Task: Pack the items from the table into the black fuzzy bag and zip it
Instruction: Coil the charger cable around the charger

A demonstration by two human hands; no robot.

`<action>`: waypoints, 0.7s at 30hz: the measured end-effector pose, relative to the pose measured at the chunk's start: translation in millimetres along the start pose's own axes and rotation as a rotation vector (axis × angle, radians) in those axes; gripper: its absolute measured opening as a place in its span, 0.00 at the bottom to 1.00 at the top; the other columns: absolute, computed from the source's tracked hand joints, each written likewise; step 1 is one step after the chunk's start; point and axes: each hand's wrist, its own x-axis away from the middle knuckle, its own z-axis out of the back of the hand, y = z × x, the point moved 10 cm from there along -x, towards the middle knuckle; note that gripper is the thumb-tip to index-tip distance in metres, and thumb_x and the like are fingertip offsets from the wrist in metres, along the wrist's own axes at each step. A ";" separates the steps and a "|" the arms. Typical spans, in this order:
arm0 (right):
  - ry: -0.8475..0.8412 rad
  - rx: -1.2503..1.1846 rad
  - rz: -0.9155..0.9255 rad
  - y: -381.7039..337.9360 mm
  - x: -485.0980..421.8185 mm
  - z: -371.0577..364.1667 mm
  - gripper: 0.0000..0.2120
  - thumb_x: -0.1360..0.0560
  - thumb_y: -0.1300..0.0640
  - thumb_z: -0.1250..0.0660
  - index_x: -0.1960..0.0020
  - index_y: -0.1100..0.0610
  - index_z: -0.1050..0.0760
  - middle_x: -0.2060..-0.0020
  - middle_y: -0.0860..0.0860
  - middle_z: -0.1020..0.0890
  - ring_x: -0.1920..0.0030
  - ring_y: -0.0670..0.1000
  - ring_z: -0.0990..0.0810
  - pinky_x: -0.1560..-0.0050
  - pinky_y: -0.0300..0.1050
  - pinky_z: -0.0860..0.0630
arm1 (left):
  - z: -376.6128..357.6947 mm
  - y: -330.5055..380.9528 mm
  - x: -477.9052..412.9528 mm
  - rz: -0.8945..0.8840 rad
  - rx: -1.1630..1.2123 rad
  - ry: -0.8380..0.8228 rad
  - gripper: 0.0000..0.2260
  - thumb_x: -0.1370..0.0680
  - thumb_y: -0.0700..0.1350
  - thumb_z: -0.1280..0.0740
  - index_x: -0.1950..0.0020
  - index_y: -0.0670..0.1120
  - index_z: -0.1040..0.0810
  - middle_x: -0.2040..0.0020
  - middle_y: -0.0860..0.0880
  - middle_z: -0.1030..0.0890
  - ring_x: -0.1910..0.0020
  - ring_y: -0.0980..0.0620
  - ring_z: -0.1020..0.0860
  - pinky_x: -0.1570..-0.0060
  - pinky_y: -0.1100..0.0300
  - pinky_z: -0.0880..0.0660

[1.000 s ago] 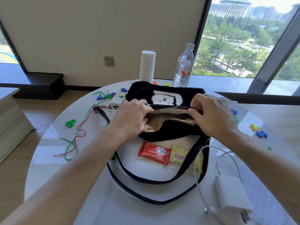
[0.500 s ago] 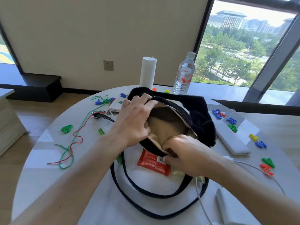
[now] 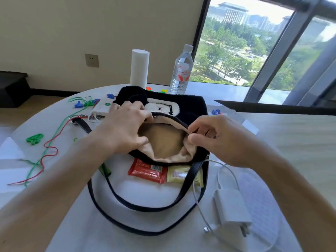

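Observation:
The black fuzzy bag [image 3: 190, 106] lies mid-table with its mouth spread, beige lining showing. My left hand [image 3: 125, 128] grips the bag's left rim, fingers curled over the zipper edge. My right hand [image 3: 216, 137] pinches the right rim by the zipper. A red snack packet [image 3: 147, 170] and a yellow packet [image 3: 179, 176] lie just in front of the bag, partly under its black straps [image 3: 138, 208]. A white charger [image 3: 232, 210] with its cable sits at the front right. A white power bank [image 3: 102, 107] lies left of the bag.
A white cylinder [image 3: 139, 67] and a water bottle [image 3: 181, 70] stand at the table's far edge. Red and green cords [image 3: 47, 148] and coloured plastic shapes [image 3: 35, 139] are scattered on the left. The window is on the right.
My right hand moved from the bag's near rim up to its right rim. The mouth is now spread sideways between both hands. The camera view shifted.

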 end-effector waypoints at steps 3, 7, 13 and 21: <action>-0.078 0.133 -0.220 43.1 20.1 21.3 0.15 0.27 0.36 0.32 0.49 0.45 0.22 0.59 0.42 0.20 0.60 0.42 0.22 0.62 0.43 0.27 | 22.9 28.9 4.4 -0.101 0.126 0.111 0.14 0.27 0.54 0.28 0.43 0.56 0.21 0.42 0.53 0.24 0.43 0.50 0.26 0.39 0.47 0.32; -0.318 0.449 -0.453 83.7 56.4 7.0 0.31 0.33 0.24 0.35 0.48 0.50 0.26 0.57 0.46 0.22 0.59 0.48 0.22 0.61 0.45 0.26 | 18.2 72.1 11.9 -0.221 0.396 -0.043 0.08 0.26 0.54 0.29 0.48 0.59 0.22 0.56 0.60 0.23 0.55 0.64 0.25 0.55 0.63 0.29; -0.521 0.507 -0.477 85.8 85.1 -48.7 0.39 0.46 0.18 0.37 0.60 0.54 0.24 0.82 0.47 0.23 0.81 0.46 0.20 0.73 0.38 0.24 | -7.6 107.6 18.9 -0.301 0.446 -0.221 0.07 0.24 0.56 0.30 0.48 0.60 0.22 0.56 0.61 0.20 0.57 0.65 0.23 0.59 0.66 0.29; -0.444 0.422 -0.532 75.6 84.8 -9.9 0.21 0.35 0.37 0.29 0.56 0.53 0.28 0.80 0.46 0.21 0.82 0.45 0.24 0.81 0.31 0.33 | -9.6 110.2 26.7 -0.221 0.471 -0.294 0.05 0.23 0.56 0.32 0.51 0.57 0.20 0.57 0.59 0.19 0.59 0.61 0.22 0.59 0.62 0.27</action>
